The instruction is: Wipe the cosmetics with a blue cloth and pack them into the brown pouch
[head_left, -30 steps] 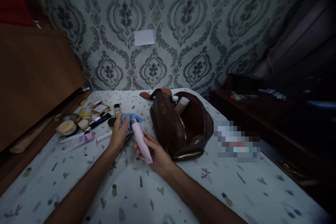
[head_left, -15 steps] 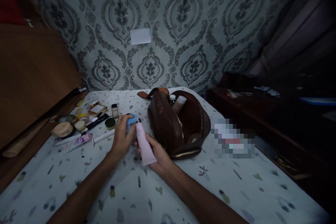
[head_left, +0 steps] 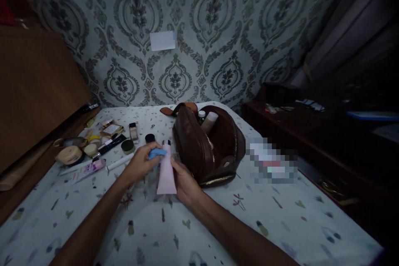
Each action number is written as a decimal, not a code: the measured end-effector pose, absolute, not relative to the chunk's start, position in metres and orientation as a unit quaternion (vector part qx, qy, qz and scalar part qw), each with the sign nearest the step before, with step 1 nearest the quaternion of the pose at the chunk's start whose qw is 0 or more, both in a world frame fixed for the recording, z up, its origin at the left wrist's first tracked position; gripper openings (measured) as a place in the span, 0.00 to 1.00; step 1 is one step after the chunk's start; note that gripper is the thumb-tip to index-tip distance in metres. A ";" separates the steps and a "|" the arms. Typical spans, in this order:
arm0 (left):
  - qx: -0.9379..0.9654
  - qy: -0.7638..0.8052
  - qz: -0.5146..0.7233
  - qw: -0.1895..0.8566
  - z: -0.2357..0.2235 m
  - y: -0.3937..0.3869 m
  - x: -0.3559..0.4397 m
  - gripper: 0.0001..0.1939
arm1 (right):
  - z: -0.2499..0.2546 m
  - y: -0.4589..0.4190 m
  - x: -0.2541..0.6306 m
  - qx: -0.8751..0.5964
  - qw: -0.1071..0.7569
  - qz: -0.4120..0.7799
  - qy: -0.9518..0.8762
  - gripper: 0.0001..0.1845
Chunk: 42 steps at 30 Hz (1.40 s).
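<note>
A pale pink squeeze tube [head_left: 167,176] with a shiny dark cap stands nearly upright, cap end away from me. My right hand [head_left: 186,181] is closed round its right side near the lower half. From the left, my left hand [head_left: 143,161] pinches a blue cloth [head_left: 156,153] and presses it against the tube just below the cap. Right beyond my right hand sits a brown leather bag [head_left: 202,145], unzipped, with a white-capped bottle [head_left: 201,115] and a pale tube [head_left: 209,122] showing inside.
Several cosmetics lie at the left: a beige-lidded jar [head_left: 70,156], a dark green-lidded jar [head_left: 127,146], a white pen-like stick [head_left: 120,161] and a purple-white tube [head_left: 90,169]. A black round lid [head_left: 150,138] is behind my left hand. A blurred-out item [head_left: 271,160] lies right of the bag.
The pink tube has turned more upright in my right hand. My left hand has moved the blue cloth from the cap down to the tube's upper body. The view has shifted slightly.
</note>
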<state>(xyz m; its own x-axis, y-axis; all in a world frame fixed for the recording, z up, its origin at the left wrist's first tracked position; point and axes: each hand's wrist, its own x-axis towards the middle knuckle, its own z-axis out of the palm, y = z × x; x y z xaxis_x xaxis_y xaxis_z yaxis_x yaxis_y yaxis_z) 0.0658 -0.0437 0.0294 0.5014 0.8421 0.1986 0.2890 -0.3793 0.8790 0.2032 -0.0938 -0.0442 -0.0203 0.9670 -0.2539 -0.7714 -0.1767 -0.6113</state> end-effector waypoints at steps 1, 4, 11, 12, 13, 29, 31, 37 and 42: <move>0.762 0.358 0.305 0.445 0.033 -0.043 0.062 0.07 | -0.045 -0.094 0.203 -0.317 0.626 0.695 -0.157 0.21; 0.780 0.312 0.215 0.498 0.045 -0.043 0.053 0.07 | -0.046 -0.094 0.202 -0.313 0.635 0.684 -0.173 0.23; 0.738 0.329 0.265 0.526 0.048 -0.042 0.048 0.10 | -0.037 -0.097 0.202 -0.346 0.603 0.700 -0.161 0.25; 0.718 0.353 0.308 0.514 0.046 -0.041 0.049 0.11 | -0.034 -0.099 0.202 -0.350 0.596 0.705 -0.160 0.26; 0.698 0.377 0.348 0.500 0.043 -0.039 0.051 0.11 | -0.032 -0.100 0.202 -0.353 0.589 0.709 -0.162 0.27; 0.739 0.308 0.222 0.557 0.046 -0.045 0.051 0.10 | -0.039 -0.096 0.201 -0.306 0.624 0.699 -0.166 0.25; 0.729 0.317 0.237 0.558 0.045 -0.044 0.050 0.11 | -0.037 -0.096 0.202 -0.306 0.619 0.707 -0.155 0.25; 0.711 0.393 0.368 0.453 0.029 -0.036 0.056 0.12 | -0.035 -0.096 0.206 -0.289 0.561 0.764 -0.137 0.20; 0.769 0.350 0.326 0.424 0.027 -0.039 0.062 0.10 | -0.037 -0.095 0.204 -0.268 0.596 0.747 -0.122 0.17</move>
